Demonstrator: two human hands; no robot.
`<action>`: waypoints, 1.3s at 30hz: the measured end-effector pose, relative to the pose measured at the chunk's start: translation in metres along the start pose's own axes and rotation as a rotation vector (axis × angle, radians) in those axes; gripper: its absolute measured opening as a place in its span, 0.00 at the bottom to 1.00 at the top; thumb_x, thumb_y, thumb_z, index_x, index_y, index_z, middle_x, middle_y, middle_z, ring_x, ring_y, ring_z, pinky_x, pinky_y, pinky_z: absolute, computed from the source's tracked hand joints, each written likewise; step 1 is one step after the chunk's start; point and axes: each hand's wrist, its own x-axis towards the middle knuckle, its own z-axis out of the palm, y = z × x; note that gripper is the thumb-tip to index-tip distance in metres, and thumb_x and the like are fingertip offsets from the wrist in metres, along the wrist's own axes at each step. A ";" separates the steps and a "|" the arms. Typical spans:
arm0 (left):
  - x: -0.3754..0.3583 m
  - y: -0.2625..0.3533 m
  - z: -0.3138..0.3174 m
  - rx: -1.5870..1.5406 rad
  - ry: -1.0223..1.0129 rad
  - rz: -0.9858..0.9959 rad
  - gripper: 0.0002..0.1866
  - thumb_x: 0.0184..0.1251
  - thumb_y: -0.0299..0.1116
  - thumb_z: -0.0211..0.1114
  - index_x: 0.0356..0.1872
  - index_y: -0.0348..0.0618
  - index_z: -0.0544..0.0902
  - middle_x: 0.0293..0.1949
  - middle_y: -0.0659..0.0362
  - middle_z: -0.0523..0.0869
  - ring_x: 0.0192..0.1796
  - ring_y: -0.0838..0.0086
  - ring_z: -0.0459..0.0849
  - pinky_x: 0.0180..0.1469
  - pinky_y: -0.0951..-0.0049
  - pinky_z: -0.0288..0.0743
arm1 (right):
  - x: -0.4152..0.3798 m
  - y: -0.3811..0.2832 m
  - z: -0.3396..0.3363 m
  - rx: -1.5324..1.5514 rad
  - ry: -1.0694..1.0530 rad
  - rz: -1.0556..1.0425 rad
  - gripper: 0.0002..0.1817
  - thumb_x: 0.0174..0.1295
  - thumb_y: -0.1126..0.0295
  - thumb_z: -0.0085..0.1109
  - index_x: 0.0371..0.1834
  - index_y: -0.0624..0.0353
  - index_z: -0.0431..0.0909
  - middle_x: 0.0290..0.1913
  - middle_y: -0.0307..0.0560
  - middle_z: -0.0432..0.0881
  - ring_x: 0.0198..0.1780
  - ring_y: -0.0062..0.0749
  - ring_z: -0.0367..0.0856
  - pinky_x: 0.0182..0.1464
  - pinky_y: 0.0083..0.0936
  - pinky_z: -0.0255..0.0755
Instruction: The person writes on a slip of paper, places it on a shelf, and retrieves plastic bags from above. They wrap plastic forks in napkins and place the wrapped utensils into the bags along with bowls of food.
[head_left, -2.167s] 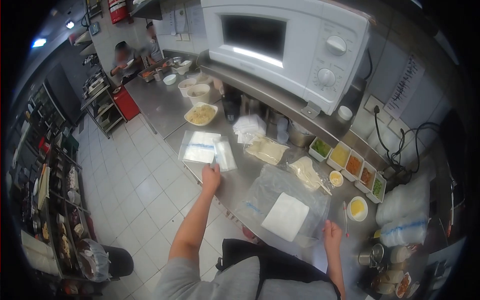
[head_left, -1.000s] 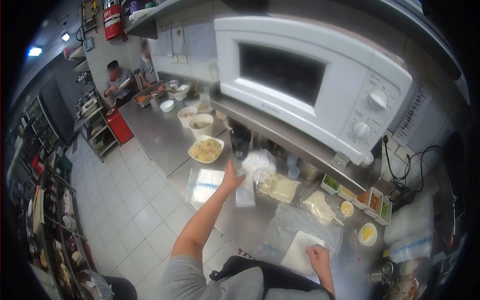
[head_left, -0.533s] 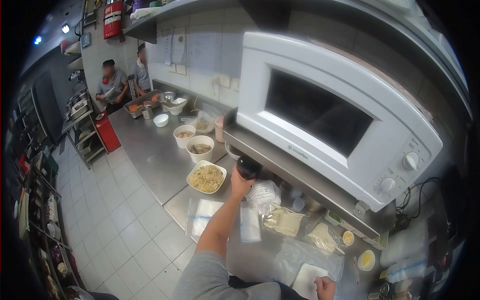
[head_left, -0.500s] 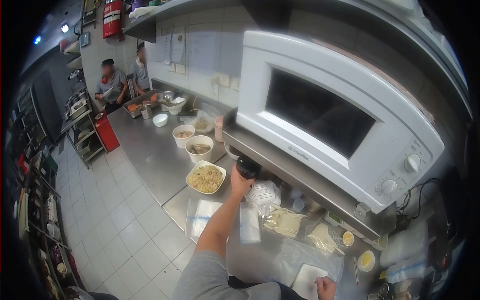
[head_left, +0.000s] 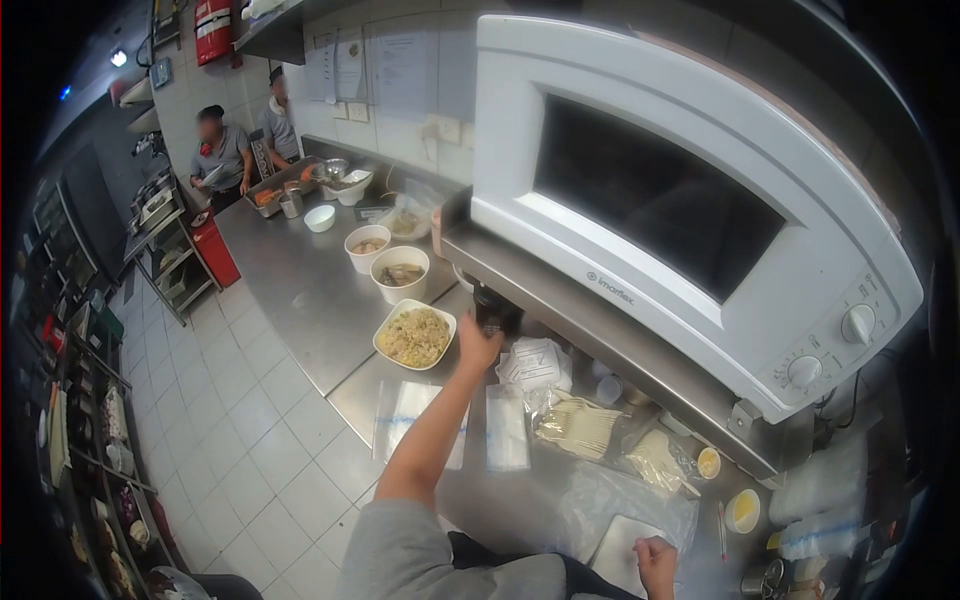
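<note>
Reaching forward, my left hand (head_left: 481, 345) is closed on a dark, round container (head_left: 494, 308) under the edge of the steel shelf. Just left of that hand is a square white bowl of fried rice (head_left: 414, 336). Low in the view, my right hand (head_left: 655, 560) is curled with its fingers closed; whatever they may hold is hidden. It is beside a white flat sheet or pad (head_left: 622, 548) and a clear plastic bag (head_left: 650, 505). Bagged pale flat strips (head_left: 574, 422) and white paper packets (head_left: 507, 430) lie between my hands.
A white toaster oven (head_left: 650, 180) stands on the steel shelf (head_left: 600, 325) above the counter. Soup tubs (head_left: 400, 275) stand farther back. A bowl with yellow contents (head_left: 742, 511) sits at right. Two people (head_left: 222, 155) are in the far background.
The dark container now looks more upright, with my left hand around its lower part. My right hand stays curled near the white sheet. The camera view has shifted slightly.
</note>
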 end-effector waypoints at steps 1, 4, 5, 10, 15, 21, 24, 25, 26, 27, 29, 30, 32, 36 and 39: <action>-0.012 -0.006 -0.010 -0.153 -0.038 -0.140 0.36 0.47 0.23 0.67 0.59 0.37 0.60 0.47 0.46 0.73 0.53 0.55 0.75 0.55 0.64 0.70 | 0.000 0.002 -0.001 0.006 0.001 0.003 0.11 0.62 0.70 0.54 0.32 0.68 0.79 0.27 0.54 0.80 0.29 0.34 0.78 0.35 0.28 0.70; -0.048 0.001 -0.073 -0.751 -0.175 -0.784 0.35 0.59 0.22 0.56 0.63 0.44 0.46 0.43 0.49 0.71 0.45 0.66 0.80 0.45 0.67 0.77 | -0.003 0.005 -0.003 0.013 -0.004 0.060 0.11 0.62 0.69 0.54 0.32 0.68 0.79 0.27 0.54 0.80 0.29 0.34 0.77 0.35 0.28 0.70; -0.051 -0.008 -0.080 -0.743 -0.162 -0.786 0.35 0.59 0.22 0.56 0.63 0.44 0.46 0.43 0.49 0.71 0.45 0.66 0.80 0.45 0.67 0.77 | -0.004 0.005 -0.003 0.011 -0.004 0.039 0.11 0.62 0.69 0.54 0.32 0.68 0.79 0.27 0.54 0.80 0.29 0.34 0.77 0.35 0.28 0.70; -0.035 -0.030 -0.109 -1.100 0.028 -0.855 0.29 0.61 0.20 0.49 0.61 0.49 0.50 0.49 0.50 0.73 0.43 0.64 0.82 0.42 0.67 0.80 | 0.005 0.010 0.008 -0.006 -0.113 0.031 0.09 0.58 0.69 0.59 0.33 0.66 0.80 0.28 0.53 0.82 0.29 0.36 0.79 0.36 0.29 0.71; -0.024 -0.040 -0.103 -1.097 0.064 -0.706 0.23 0.63 0.20 0.47 0.59 0.48 0.61 0.55 0.54 0.74 0.49 0.62 0.81 0.44 0.66 0.82 | 0.015 0.004 0.011 0.013 0.022 -0.099 0.13 0.58 0.67 0.58 0.21 0.66 0.79 0.20 0.49 0.78 0.24 0.29 0.76 0.28 0.25 0.67; -0.001 -0.073 -0.146 -1.239 -0.106 -0.612 0.20 0.69 0.29 0.51 0.61 0.49 0.63 0.58 0.55 0.73 0.56 0.62 0.77 0.50 0.62 0.79 | 0.010 0.024 0.005 -0.004 0.063 -0.041 0.12 0.57 0.68 0.59 0.22 0.65 0.80 0.20 0.50 0.78 0.23 0.32 0.76 0.29 0.26 0.68; 0.019 -0.093 -0.176 -1.148 -0.118 -0.584 0.18 0.70 0.34 0.53 0.59 0.47 0.66 0.56 0.56 0.76 0.54 0.65 0.78 0.52 0.62 0.77 | 0.007 0.020 0.002 -0.066 0.070 -0.007 0.11 0.57 0.68 0.59 0.22 0.65 0.80 0.21 0.52 0.78 0.23 0.35 0.77 0.29 0.27 0.68; 0.030 -0.109 -0.183 -1.150 -0.115 -0.603 0.18 0.70 0.32 0.52 0.59 0.45 0.66 0.56 0.55 0.76 0.54 0.65 0.78 0.52 0.62 0.77 | 0.007 0.020 0.004 -0.064 0.083 0.026 0.11 0.57 0.68 0.59 0.22 0.65 0.80 0.21 0.52 0.78 0.23 0.35 0.77 0.29 0.27 0.68; 0.040 -0.122 -0.188 -1.100 -0.084 -0.623 0.17 0.70 0.28 0.50 0.59 0.45 0.66 0.56 0.55 0.75 0.55 0.63 0.78 0.53 0.61 0.77 | 0.009 0.019 0.006 -0.078 0.068 -0.010 0.11 0.57 0.68 0.59 0.23 0.65 0.79 0.22 0.52 0.79 0.24 0.37 0.77 0.29 0.28 0.68; 0.049 -0.133 -0.193 -1.095 -0.110 -0.633 0.17 0.70 0.28 0.50 0.59 0.45 0.66 0.56 0.55 0.75 0.55 0.63 0.78 0.53 0.61 0.77 | 0.011 0.017 0.008 -0.092 0.052 -0.049 0.11 0.57 0.68 0.59 0.23 0.65 0.79 0.22 0.53 0.79 0.25 0.39 0.78 0.29 0.28 0.69; 0.061 -0.149 -0.199 -1.002 -0.085 -0.611 0.18 0.69 0.25 0.47 0.60 0.45 0.66 0.56 0.54 0.75 0.55 0.61 0.77 0.53 0.60 0.77 | 0.017 0.004 0.013 -0.065 0.038 -0.045 0.11 0.56 0.68 0.59 0.23 0.66 0.78 0.23 0.54 0.78 0.25 0.44 0.77 0.29 0.31 0.68; 0.065 -0.155 -0.200 -1.001 -0.102 -0.616 0.18 0.69 0.25 0.47 0.60 0.45 0.66 0.56 0.54 0.75 0.55 0.61 0.77 0.53 0.60 0.77 | 0.020 -0.002 0.016 -0.042 0.012 -0.066 0.11 0.56 0.68 0.59 0.23 0.66 0.77 0.24 0.56 0.77 0.26 0.49 0.76 0.30 0.34 0.68; 0.069 -0.157 -0.196 -1.035 -0.045 -0.662 0.19 0.69 0.23 0.45 0.60 0.44 0.65 0.56 0.52 0.75 0.53 0.61 0.79 0.47 0.67 0.79 | 0.026 -0.006 0.021 -0.036 -0.003 -0.070 0.11 0.56 0.69 0.59 0.23 0.66 0.77 0.24 0.56 0.77 0.26 0.49 0.76 0.30 0.34 0.68; 0.044 -0.141 -0.173 -1.041 0.096 -0.693 0.21 0.68 0.24 0.48 0.62 0.43 0.63 0.51 0.52 0.76 0.44 0.66 0.81 0.39 0.73 0.78 | 0.030 -0.021 0.021 0.009 -0.012 -0.087 0.11 0.57 0.69 0.59 0.23 0.66 0.77 0.24 0.55 0.78 0.27 0.48 0.76 0.31 0.33 0.69; -0.009 -0.089 -0.117 -0.618 0.067 -0.522 0.25 0.64 0.29 0.56 0.63 0.43 0.64 0.40 0.57 0.77 0.35 0.73 0.78 0.36 0.76 0.74 | 0.029 -0.013 0.022 -0.026 -0.028 -0.075 0.11 0.58 0.68 0.58 0.25 0.65 0.80 0.25 0.53 0.79 0.27 0.42 0.78 0.31 0.30 0.69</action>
